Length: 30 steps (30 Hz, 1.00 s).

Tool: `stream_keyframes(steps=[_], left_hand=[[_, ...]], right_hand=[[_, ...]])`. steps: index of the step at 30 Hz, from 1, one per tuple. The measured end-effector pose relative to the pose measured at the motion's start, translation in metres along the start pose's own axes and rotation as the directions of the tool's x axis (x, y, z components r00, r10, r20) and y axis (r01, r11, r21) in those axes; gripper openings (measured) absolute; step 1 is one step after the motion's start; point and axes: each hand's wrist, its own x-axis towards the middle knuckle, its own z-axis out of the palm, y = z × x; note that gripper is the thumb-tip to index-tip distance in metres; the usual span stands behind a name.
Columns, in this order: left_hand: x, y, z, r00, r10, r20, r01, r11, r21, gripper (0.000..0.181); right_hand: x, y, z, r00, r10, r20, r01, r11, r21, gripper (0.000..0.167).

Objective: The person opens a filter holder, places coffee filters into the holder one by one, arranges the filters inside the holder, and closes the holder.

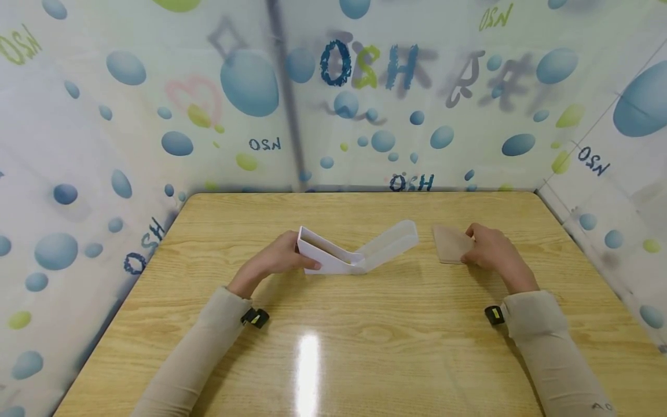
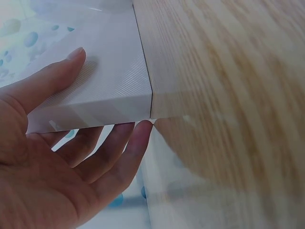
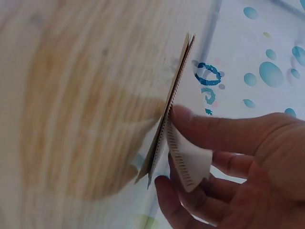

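My left hand (image 1: 281, 253) grips the left end of a white box (image 1: 328, 255), thumb on its broad face and fingers round the end. The box's translucent lid (image 1: 391, 243) is swung open to the right. In the left wrist view, the box (image 2: 109, 71) has a finely ribbed face, and its long edge lies along the tabletop. Over on the right, my right hand (image 1: 488, 248) pinches a thin brown notepad (image 1: 450, 244) by its right side. The right wrist view shows the notepad (image 3: 172, 102) edge-on, its leaves slightly spread with a toothed edge; a pale flap (image 3: 188, 157) sits among the fingers.
Both hands work over a wood-grain table (image 1: 365, 336). A pale curtain (image 1: 333, 133) with blue and green spots hangs behind it and along both sides. Black straps (image 1: 255, 317) sit at the cuffs. Light glares off the table's front.
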Motion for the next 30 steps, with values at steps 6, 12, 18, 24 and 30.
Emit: stream_keyframes(steps=[6,12,18,24,30], left_hand=[[0.001,-0.002,0.000,1.000,-0.010,0.001,0.010,1.000,-0.012,0.041],[0.003,-0.003,0.000,1.000,-0.004,0.004,0.004,1.000,-0.008,0.041],[0.002,-0.001,-0.001,1.000,0.016,0.001,-0.016,1.000,0.005,0.041],[0.002,-0.001,0.000,1.000,0.008,-0.004,-0.008,1.000,-0.009,0.041],[0.002,-0.001,0.000,1.000,0.006,-0.003,-0.006,1.000,-0.013,0.042]], right_hand=[[-0.001,-0.002,-0.003,0.999,-0.030,-0.026,0.030,1.000,-0.007,0.055],[-0.003,-0.004,-0.006,0.999,-0.016,-0.047,0.017,1.000,0.006,0.055],[-0.005,-0.002,-0.010,0.997,-0.022,-0.071,0.024,0.999,0.037,0.055],[-0.007,0.001,-0.015,0.992,-0.056,-0.116,0.063,0.996,0.060,0.054],[-0.008,0.001,-0.019,0.988,-0.068,-0.142,0.083,0.991,0.102,0.053]])
